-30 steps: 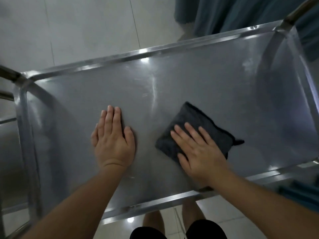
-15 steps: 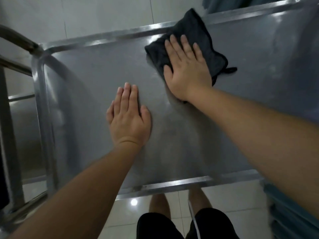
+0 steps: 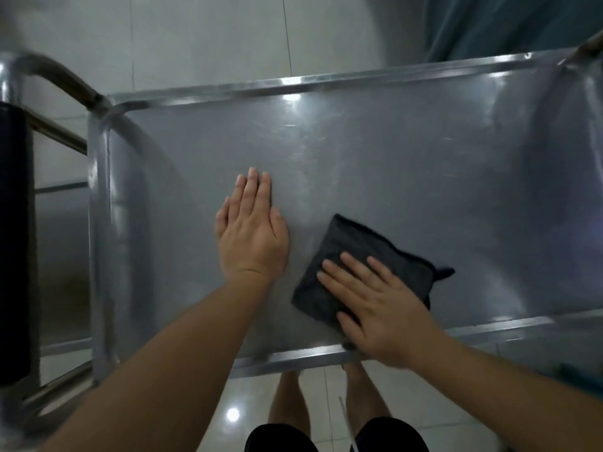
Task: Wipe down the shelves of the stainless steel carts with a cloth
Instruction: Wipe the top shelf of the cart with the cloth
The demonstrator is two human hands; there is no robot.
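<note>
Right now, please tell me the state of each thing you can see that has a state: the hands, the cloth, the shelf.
left hand: flat, fingers straight, palm resting on the shelf.
right hand: flat, fingers spread, pressing on the cloth.
cloth: dark, folded, lying flat on the shelf near its near rim, partly under the right hand.
top shelf: bare steel, faint streaks, bearing only the cloth and both hands.

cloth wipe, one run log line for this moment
right hand flat on cloth | left hand flat on shelf | cloth near front rail
</note>
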